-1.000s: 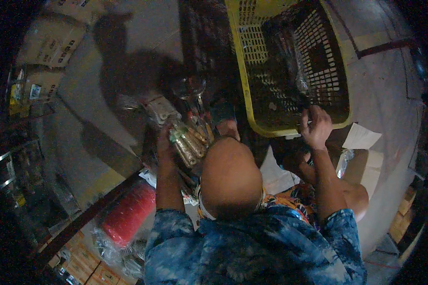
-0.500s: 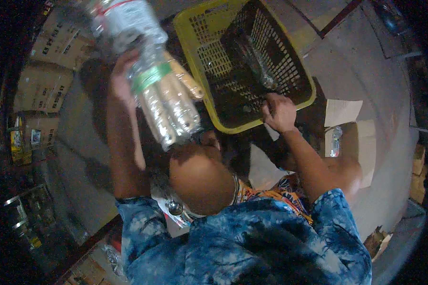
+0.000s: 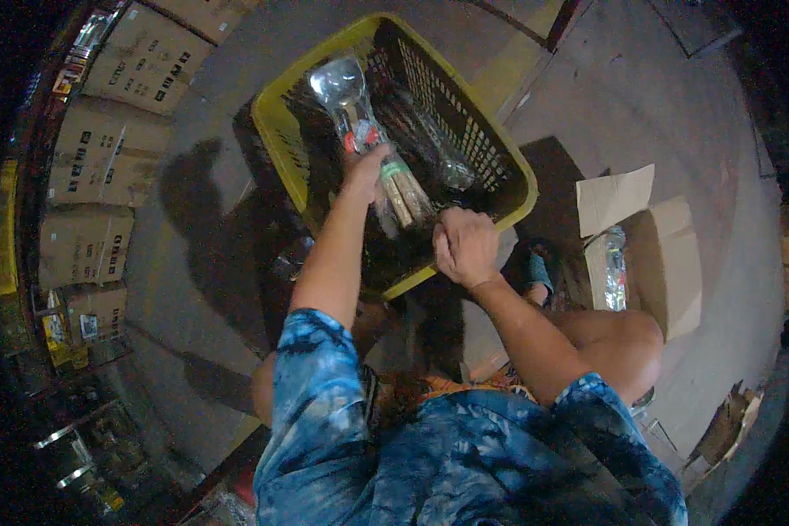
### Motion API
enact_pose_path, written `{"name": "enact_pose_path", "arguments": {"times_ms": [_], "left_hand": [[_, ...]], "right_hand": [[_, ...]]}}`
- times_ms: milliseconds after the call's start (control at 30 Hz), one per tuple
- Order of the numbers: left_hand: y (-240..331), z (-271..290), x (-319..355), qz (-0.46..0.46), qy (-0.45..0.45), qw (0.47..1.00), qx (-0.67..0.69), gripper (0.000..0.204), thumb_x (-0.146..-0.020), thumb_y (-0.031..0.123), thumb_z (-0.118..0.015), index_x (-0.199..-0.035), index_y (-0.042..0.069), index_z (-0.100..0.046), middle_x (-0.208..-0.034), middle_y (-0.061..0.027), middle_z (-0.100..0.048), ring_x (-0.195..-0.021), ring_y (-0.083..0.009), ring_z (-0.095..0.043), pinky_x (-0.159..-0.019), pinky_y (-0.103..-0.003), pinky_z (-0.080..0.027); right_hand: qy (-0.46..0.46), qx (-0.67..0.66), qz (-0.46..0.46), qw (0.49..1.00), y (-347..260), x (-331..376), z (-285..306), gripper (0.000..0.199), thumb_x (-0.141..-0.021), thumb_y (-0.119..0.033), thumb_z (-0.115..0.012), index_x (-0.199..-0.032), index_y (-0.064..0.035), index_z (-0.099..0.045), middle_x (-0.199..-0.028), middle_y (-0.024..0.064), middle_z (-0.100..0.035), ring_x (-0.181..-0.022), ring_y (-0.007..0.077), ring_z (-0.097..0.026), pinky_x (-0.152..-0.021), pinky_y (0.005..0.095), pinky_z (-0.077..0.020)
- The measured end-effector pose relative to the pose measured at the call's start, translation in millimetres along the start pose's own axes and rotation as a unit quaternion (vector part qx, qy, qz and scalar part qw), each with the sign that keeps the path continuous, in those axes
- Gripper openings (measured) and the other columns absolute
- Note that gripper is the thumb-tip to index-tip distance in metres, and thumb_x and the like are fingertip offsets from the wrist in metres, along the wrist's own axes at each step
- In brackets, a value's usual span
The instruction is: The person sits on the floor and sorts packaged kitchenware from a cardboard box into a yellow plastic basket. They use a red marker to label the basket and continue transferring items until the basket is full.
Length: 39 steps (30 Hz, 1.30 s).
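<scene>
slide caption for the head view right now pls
Left hand holding a wrapped bundle at a yellow basket, right hand on its rim, open carton at right.

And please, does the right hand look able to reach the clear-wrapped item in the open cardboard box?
Probably yes: the cardboard box stands open and nothing visible covers the clear-wrapped item, though the right hand would need to let go of the yellow basket.

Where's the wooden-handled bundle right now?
In the head view, upper middle, the wooden-handled bundle is in the left hand, within the yellow basket's opening, left of the right hand at the near rim.
</scene>
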<state>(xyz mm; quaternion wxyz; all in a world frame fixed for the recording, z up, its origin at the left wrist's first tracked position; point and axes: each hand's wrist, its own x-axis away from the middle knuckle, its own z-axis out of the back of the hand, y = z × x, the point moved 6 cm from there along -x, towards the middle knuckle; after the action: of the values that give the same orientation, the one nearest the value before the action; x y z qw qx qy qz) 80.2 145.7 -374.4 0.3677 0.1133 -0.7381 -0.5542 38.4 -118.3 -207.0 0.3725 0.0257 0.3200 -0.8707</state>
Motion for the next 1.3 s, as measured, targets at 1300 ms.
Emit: {"name": "enact_pose_path", "arguments": {"times_ms": [1300], "left_hand": [[-229, 331, 151, 0.004, 0.162, 0.92, -0.358, 0.052, -0.099, 0.036, -0.057, -0.139, 0.004, -0.051, -0.135, -0.013, -0.061, -0.122, -0.0263, -0.06, -0.099, -0.039, -0.051]], "right_hand": [[-0.056, 0.128, 0.03, 0.99, -4, -9, -22, 0.019, -0.09, -0.024, -0.057, -0.093, -0.006, -0.06, -0.078, 0.0178, -0.061, -0.075, 0.0412, -0.06, -0.067, 0.0512, -0.0465]]}}
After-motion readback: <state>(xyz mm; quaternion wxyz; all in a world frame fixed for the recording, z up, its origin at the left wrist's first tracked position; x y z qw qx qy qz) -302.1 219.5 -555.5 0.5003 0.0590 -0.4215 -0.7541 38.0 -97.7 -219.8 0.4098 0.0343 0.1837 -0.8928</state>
